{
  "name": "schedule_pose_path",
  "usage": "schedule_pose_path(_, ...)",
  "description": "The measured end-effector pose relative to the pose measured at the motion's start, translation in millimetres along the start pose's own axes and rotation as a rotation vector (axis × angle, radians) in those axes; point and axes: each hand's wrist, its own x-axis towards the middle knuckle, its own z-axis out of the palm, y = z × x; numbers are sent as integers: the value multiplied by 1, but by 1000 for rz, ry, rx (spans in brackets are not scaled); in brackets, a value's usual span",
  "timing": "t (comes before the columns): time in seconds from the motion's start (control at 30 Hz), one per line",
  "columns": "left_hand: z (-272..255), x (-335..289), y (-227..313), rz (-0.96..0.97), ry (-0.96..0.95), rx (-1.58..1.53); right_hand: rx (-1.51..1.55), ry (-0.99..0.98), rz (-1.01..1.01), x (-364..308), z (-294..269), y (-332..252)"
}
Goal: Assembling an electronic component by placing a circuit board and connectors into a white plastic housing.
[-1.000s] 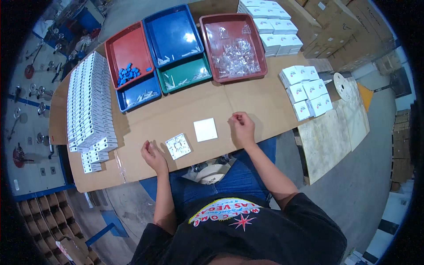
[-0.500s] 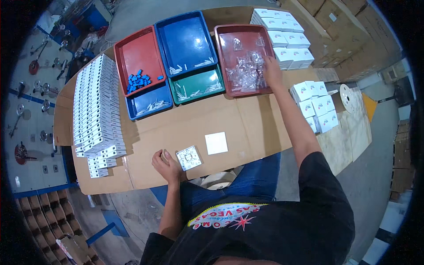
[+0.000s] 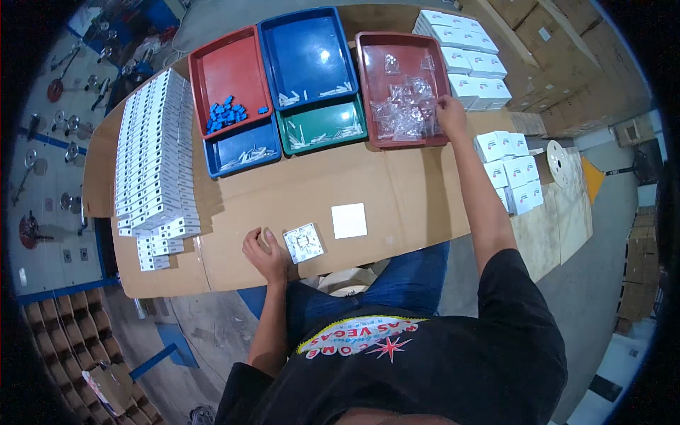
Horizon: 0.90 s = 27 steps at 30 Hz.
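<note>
My right hand [image 3: 452, 118] reaches over the right rim of a dark red tray [image 3: 404, 41] and touches its edge area. Its fingers are drawn together beside a heap of small clear plastic bags [image 3: 406, 113]; what they hold, if anything, is too small to make out. My left hand [image 3: 266, 256] rests at the near edge of the cardboard-covered table, fingers apart, holding nothing. Just right of it lies a white square plate [image 3: 304, 243] with dark lines and fittings. A plain white square plate [image 3: 349, 221] lies flat to the right of that one.
Beyond stand a red tray [image 3: 228, 60] with blue pieces, a large blue tray [image 3: 304, 53], a green tray [image 3: 322, 127] and a small blue tray [image 3: 241, 152] with white sticks. White boxes are stacked left [image 3: 152, 152], far right [image 3: 471, 57] and right [image 3: 510, 170]; a spool [image 3: 557, 163] stands beside these.
The whole view has shifted slightly. My right hand stays at the tray's right side, its fingers now more curled together near the rim. My left hand stays beside the lined plate.
</note>
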Motion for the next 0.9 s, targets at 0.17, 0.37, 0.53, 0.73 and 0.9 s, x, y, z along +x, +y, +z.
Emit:
schedule_pose_path(0.17, 2, -7, -1, -14, 75, -275, 453, -160, 266, -50, -28, -6)
schedule_pose_path(0.37, -12, -10, 75, -56, -319, -593, 908, -426, 356, -158, -81, -124)
schedule_pose_path(0.53, -11, -5, 171, -76, -692, -758, 1183, -623, 403, -238, -94, -181)
schedule_pose_path(0.73, -20, -4, 160, -284, -808, -864, 1173, -742, 449, -263, -99, -199)
schedule_pose_path(0.9, -29, -7, 140, -312, -911, -947, 1157, -810, 390, -266, -96, -211)
